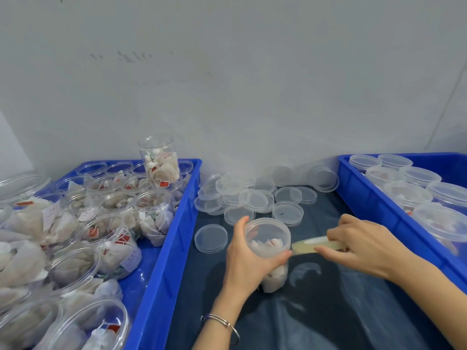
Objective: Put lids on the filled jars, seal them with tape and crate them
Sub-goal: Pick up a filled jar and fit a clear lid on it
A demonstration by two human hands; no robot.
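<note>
A person's left hand (pixel 249 256), a bangle (pixel 222 323) on its wrist, wraps its fingers and thumb round a lidded jar (pixel 269 251) of filled pouches standing on the dark table cover (pixel 328 311). Just right of the jar, the right hand (pixel 358 245) pinches a roll of tape (pixel 317 245), from which a strip runs to the jar's side just below the lid, where the left thumb appears to pin its end.

The step in hand looks to be the sealing. To do it well, the strip should probably stay taut and level so it straddles the seam between lid and jar wall. Turning the jar with the left hand, not circling the roll round it, would likely keep the band even. The thumb should press the starting end until the tape overlaps itself. A slack strip may wrinkle or stick to itself.

Left of the jar, a blue crate (pixel 161 248) holds open jars (pixel 113 238) packed with pouches, one jar (pixel 161 164) perched atop the others at the far end. Right of the jar, a second blue crate (pixel 374 210) holds lidded jars (pixel 406 195). Beyond the jar, loose clear lids (pixel 252 200) lie heaped near the pale wall (pixel 240 84).
</note>
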